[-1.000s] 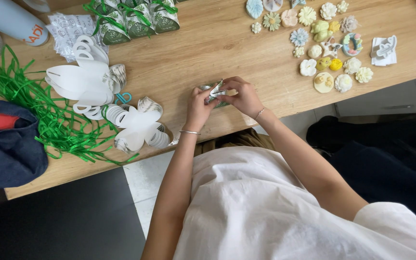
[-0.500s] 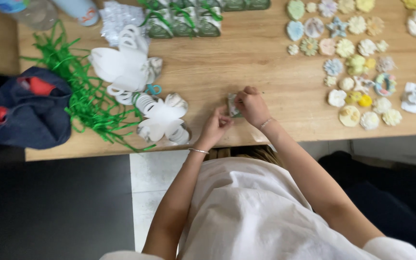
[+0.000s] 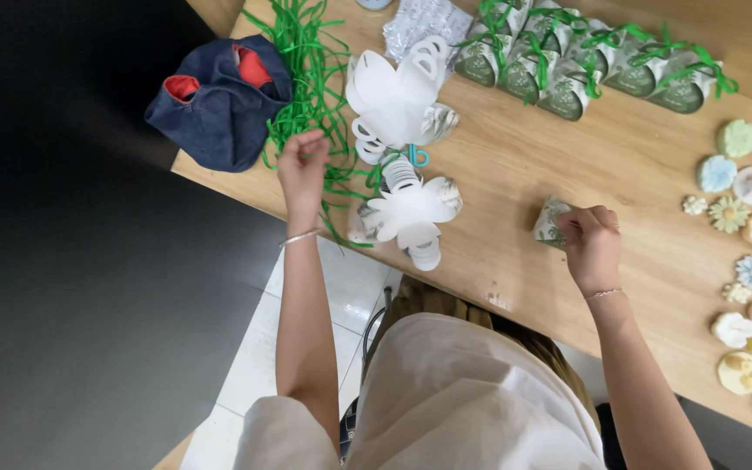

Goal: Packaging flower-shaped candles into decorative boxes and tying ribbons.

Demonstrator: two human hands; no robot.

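My right hand [image 3: 592, 245] grips a small folded paper box with a green leaf print [image 3: 548, 222] and presses it on the wooden table [image 3: 515, 165]. My left hand [image 3: 301, 167] is stretched out to the left, its fingers pinched into a loose heap of green ribbon strips [image 3: 306, 70]. Between my hands lie flat white flower-shaped box cutouts, one near the table edge [image 3: 412, 211] and one further back [image 3: 395, 96].
A row of closed leaf-print boxes tied with green ribbon [image 3: 585, 74] stands at the back. A dark denim bag [image 3: 219, 109] sits at the left corner. Several pastel flower-shaped pieces [image 3: 746, 204] cover the right side. Blue scissor handles [image 3: 418, 157] peek out under the cutouts.
My left hand let go of the small box and reached left into the green ribbons. My right hand stays on the box. The camera swung left and tilted.
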